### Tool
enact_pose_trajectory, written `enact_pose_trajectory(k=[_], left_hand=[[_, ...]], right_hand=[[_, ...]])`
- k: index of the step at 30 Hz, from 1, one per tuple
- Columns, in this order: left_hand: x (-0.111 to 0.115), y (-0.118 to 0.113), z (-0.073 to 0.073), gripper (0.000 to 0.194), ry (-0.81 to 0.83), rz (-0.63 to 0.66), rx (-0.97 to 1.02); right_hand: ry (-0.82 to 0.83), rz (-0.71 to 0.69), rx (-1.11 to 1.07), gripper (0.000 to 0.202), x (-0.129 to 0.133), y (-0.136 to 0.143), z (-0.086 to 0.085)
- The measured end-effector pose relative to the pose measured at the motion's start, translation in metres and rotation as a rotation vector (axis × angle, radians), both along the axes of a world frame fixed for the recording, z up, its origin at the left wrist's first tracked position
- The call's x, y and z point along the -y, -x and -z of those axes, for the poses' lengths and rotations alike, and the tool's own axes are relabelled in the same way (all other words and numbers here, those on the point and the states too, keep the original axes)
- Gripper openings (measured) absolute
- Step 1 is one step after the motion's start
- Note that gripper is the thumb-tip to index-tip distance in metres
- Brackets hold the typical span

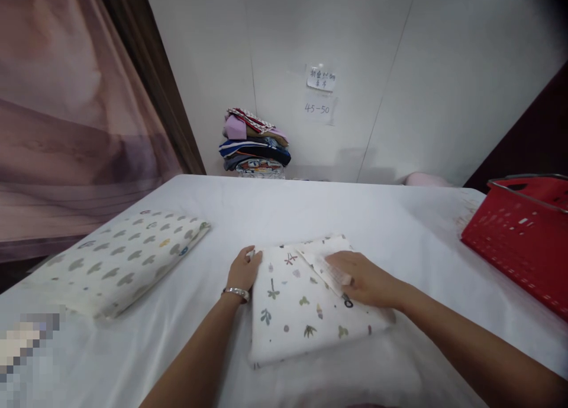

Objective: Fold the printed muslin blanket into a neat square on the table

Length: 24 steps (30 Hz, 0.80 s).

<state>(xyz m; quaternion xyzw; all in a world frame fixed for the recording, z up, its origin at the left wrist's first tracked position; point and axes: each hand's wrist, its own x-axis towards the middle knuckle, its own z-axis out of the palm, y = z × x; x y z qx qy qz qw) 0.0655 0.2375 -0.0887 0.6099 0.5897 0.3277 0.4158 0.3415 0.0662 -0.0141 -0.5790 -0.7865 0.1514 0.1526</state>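
Left hand [245, 270] and right hand [366, 278] apart, both arms stretched forward

The left hand bends its fingers [245, 253], thumb side facing the right hand; behind it, the left forearm [195, 343] slants down and outward. Opposite, the right hand points inward, its back uppermost, with the right forearm [465, 337] slanting outward behind. Blur and angle leave it unclear how tightly either hand is closed.

Red basket [519, 242], pinkish curtain [57, 118]
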Motion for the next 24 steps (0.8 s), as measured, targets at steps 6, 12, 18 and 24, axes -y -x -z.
enact_pose_trajectory(k=[6, 12, 18, 24], left_hand=[[0.002, -0.001, -0.004, 0.052, -0.006, 0.001, -0.027], [0.001, 0.0, -0.005, 0.05, -0.003, 0.013, -0.065], [0.0, 0.0, -0.003, 0.047, -0.015, 0.014, -0.059], [-0.003, 0.001, 0.005, 0.048, -0.033, 0.02, -0.033]], right_hand=[[-0.057, 0.079, -0.011, 0.045, -0.015, -0.009, 0.024], [0.022, 0.632, -0.395, 0.036, -0.048, -0.039, 0.028], [0.13, 0.686, -0.435, 0.041, -0.056, -0.045, 0.024], [0.072, 0.692, -0.162, 0.039, -0.065, -0.043, 0.023]])
